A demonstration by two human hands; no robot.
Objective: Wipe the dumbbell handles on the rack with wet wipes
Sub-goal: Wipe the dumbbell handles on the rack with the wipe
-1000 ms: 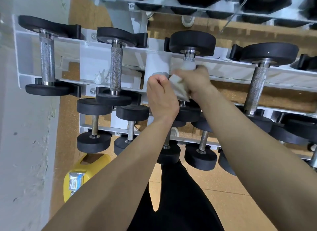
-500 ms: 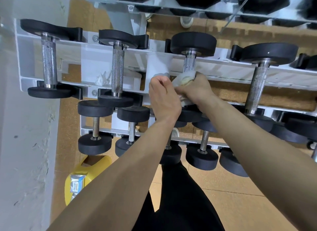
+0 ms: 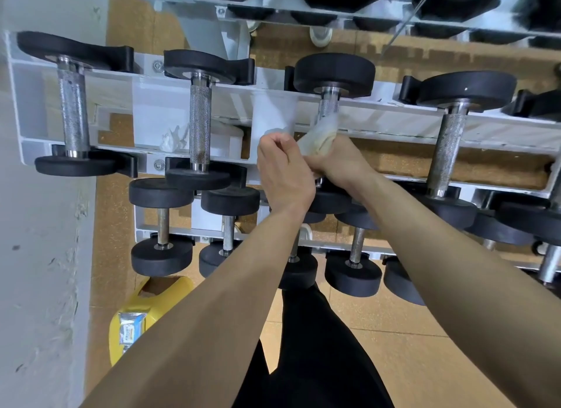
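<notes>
A white rack point(image 3: 273, 104) carries black-headed dumbbells with knurled steel handles. My right hand point(image 3: 338, 161) grips a wet wipe point(image 3: 321, 134) wrapped round the lower part of the third dumbbell's handle point(image 3: 329, 105); the top of that handle is bare. My left hand point(image 3: 282, 171) is curled right beside it, thumb against the wipe, with a small white wad point(image 3: 274, 131) showing at its fingertips. Bare handles stand to the left point(image 3: 200, 125), at the far left point(image 3: 73, 110) and to the right point(image 3: 449, 146).
A crumpled white tissue point(image 3: 173, 139) lies on the rack behind the second handle. Smaller dumbbells point(image 3: 162, 225) fill the lower tier. A yellow jug point(image 3: 151, 313) stands on the floor by the grey wall point(image 3: 39, 256). Larger weights sit on the top shelf.
My right hand has slid the wipe down the handle towards me, baring more of the knurled top. My left hand has stayed beside it.
</notes>
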